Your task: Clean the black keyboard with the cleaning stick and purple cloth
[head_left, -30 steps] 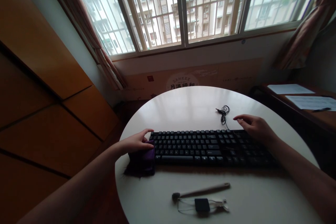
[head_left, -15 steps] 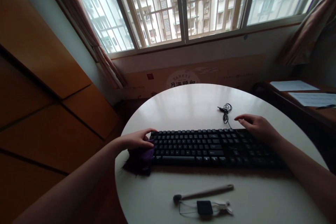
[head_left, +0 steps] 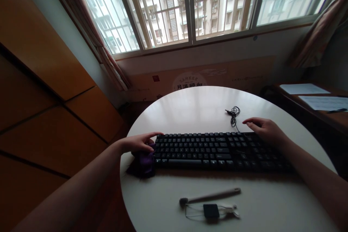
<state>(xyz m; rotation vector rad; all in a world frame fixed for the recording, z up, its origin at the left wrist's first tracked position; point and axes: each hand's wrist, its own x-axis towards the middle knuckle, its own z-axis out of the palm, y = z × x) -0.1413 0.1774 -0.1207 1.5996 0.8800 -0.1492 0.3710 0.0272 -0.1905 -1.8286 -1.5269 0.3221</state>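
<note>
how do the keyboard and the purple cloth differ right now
Shape: the keyboard is long and straight-edged, while the purple cloth is bunched, with a shaggy dark edge. Colour: the keyboard is black, the purple cloth partly purple. Size: the keyboard is far wider than the purple cloth. Both are on the white table.

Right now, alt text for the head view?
Left hand holds a purple cloth at the left end of a black keyboard; right hand is at its right part. Nearer on the white table lie a brush and wire tool; beyond, a cable.
</note>
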